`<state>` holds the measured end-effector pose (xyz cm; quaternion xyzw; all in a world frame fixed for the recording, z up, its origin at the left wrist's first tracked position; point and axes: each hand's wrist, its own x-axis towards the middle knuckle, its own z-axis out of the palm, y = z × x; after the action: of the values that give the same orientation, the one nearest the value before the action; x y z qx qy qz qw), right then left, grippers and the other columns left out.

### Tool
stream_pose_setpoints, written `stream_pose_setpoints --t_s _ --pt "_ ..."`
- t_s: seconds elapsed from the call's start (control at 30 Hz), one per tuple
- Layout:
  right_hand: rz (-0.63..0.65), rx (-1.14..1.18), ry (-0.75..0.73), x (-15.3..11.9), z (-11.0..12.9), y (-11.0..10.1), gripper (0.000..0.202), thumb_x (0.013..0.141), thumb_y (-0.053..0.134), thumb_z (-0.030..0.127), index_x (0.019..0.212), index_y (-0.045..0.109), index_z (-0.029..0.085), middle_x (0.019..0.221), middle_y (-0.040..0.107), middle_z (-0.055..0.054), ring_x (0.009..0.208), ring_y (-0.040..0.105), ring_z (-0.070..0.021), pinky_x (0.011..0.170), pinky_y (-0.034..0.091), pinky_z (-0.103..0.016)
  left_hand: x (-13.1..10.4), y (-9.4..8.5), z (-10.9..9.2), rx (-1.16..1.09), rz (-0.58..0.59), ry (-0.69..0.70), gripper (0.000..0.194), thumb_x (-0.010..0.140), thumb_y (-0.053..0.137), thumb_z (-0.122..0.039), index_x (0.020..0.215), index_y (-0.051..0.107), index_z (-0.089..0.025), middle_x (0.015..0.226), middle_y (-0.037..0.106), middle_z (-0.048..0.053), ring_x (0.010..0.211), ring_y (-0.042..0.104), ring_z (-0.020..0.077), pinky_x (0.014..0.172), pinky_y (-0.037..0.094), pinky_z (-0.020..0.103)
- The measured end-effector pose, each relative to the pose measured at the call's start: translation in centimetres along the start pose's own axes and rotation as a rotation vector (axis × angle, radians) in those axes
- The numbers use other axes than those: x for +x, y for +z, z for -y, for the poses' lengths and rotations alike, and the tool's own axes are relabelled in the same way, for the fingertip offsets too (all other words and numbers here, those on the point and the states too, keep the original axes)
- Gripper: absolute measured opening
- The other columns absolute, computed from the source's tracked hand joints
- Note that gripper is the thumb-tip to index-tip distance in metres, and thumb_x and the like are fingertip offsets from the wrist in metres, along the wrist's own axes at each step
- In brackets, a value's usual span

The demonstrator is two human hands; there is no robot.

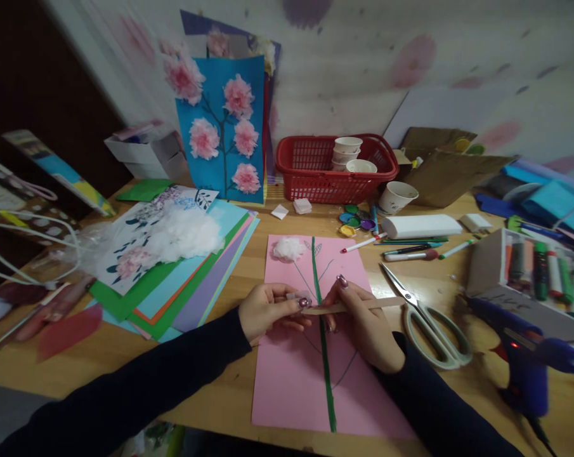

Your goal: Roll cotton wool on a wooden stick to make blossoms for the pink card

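From left to right, the cotton pile [186,235] lay at ten o'clock from the pink sheet [289,387], and a cotton tuft [289,248] rested on the sheet at eleven o'clock from its centre. Both looked light, soft and easily flattened, best lifted by a loose pinch. The sheet seemed thin and bendable, better steadied at its edges. The pale strip [384,303] was held across the green line [330,400] near the sheet's middle, its free end pointing to three o'clock, near the scissors [429,327]; it looked light, thin and probably flexible, best held near an end.

The left hand [271,308] had thumb and fingers together, clamped on the strip's left end beside a small, unclear whitish piece. The right hand [365,324] had its fingers bent around the strip's middle, one fingertip raised apart; its firmness could not be told.
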<state>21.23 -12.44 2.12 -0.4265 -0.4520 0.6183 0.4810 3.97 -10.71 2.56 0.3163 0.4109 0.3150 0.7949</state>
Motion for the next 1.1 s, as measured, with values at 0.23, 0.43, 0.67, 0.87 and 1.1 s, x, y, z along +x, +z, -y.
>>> stream_pose_setpoints --t_s 0.23,0.43,0.67,0.87,1.1 --pt "-0.031 0.025 -0.044 0.1 -0.1 -0.1 0.040 0.086 0.048 0.050 0.064 0.056 0.018 0.045 0.054 0.001 0.043 0.048 -0.0118 0.046 0.037 -0.024 -0.1 0.2 -0.2 -0.071 0.055 -0.058 0.033 0.059 0.081 -0.027 0.079 0.062 -0.009 0.076 0.070 0.009 0.061 0.068 0.0149 0.054 0.051 0.020" --pt "-0.164 -0.187 -0.217 -0.5 0.7 -0.2 0.044 0.089 0.033 0.056 0.081 0.058 0.021 0.057 0.059 -0.001 0.051 0.055 -0.0149 0.052 0.043 -0.028 -0.1 0.2 0.0 0.010 -0.049 0.125 0.035 0.060 0.080 -0.028 0.083 0.061 -0.010 0.088 0.072 0.013 0.071 0.069 0.0165 0.067 0.054 0.026" --pt "-0.033 -0.338 -0.251 -0.9 0.7 1.4 0.029 0.076 0.066 0.031 0.065 0.041 0.022 0.081 0.063 -0.003 0.077 0.059 -0.0166 0.067 0.044 -0.027 -0.5 0.3 0.4 0.195 -0.057 0.439 0.022 0.072 0.070 -0.024 0.090 0.064 -0.013 0.098 0.071 0.009 0.095 0.066 0.0186 0.086 0.050 0.027" --pt "-0.078 -0.126 -0.150 -1.0 -0.3 1.4 0.028 0.079 0.064 0.032 0.071 0.039 0.022 0.077 0.059 -0.001 0.074 0.057 -0.0150 0.067 0.045 -0.027 -1.0 0.5 0.7 0.367 0.001 0.452 0.024 0.080 0.061 -0.023 0.103 0.065 -0.017 0.109 0.068 0.008 0.100 0.064 0.0188 0.085 0.050 0.025" --pt "-0.026 -0.087 -0.165 -1.0 -0.5 1.1 0.030 0.079 0.065 0.028 0.069 0.036 0.022 0.069 0.056 0.003 0.065 0.053 -0.0121 0.063 0.043 -0.025 -1.2 0.7 0.3 0.405 -0.013 0.533 0.026 0.083 0.054 -0.023 0.104 0.066 -0.014 0.108 0.068 0.009 0.099 0.064 0.0190 0.086 0.050 0.027"
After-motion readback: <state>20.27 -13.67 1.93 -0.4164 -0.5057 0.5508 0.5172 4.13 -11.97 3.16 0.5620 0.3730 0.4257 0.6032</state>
